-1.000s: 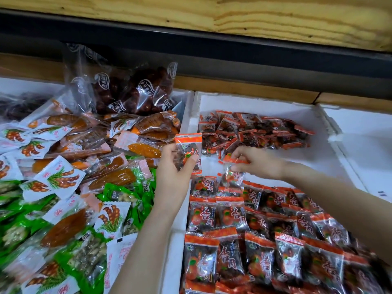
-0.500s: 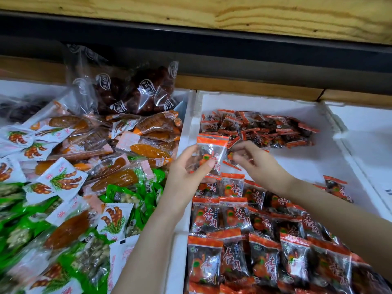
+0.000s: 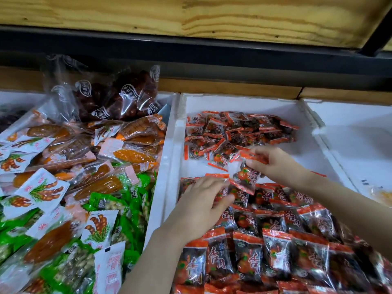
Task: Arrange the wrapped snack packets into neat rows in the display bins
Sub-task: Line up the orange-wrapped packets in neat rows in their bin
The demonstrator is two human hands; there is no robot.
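From the head camera, the person is working over the middle bin (image 3: 244,102), a white foam box. Its near half is carrying overlapping rows (image 3: 275,251) of orange-edged packets, printed faces up. A loose heap (image 3: 237,132) of the same packets is lying at the back, with a strip of white floor between the two.

The right hand (image 3: 275,164) is pinching one hanging packet (image 3: 247,177) by its upper seam between thumb and fingertips, so it is dangling tilted just above the far edge of the rows. Held by the seam, it is probably being squared and turned face-up before being laid down.

The left hand (image 3: 201,200) is lying palm down at the left end of the farthest row. Its fingers (image 3: 210,184) are loosely spread and resting on the packets there, seemingly pinning them so the newcomer is not nudging them askew. Motion blur is hiding whether anything is tucked under the palm.

The left bin (image 3: 170,98) is brimming with mixed snacks, and the right bin (image 3: 350,115) is standing alongside. By my judgement, the rows are being extended toward the heap.
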